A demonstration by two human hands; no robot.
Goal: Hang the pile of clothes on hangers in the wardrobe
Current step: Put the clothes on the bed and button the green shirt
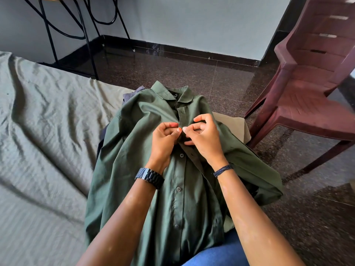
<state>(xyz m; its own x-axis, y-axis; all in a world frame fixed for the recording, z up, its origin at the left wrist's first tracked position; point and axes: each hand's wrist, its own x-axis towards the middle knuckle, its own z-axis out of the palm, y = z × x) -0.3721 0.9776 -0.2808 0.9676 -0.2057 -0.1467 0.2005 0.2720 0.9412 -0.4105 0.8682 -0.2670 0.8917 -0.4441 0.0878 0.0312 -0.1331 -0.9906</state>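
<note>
A dark green button-up shirt lies face up on the bed's corner, collar pointing away from me, on top of other clothes. My left hand pinches the left side of the button placket high on the chest. My right hand pinches the right side of the placket at the same button. Buttons lower down the front look fastened. Under the shirt I see a grey-blue garment at the far left of the collar and a beige garment at the right. No hanger or wardrobe is in view.
A grey-green bedsheet covers the bed to the left. A maroon plastic chair stands on the dark speckled floor at the right. A black metal-framed table's legs stand at the far left by the wall.
</note>
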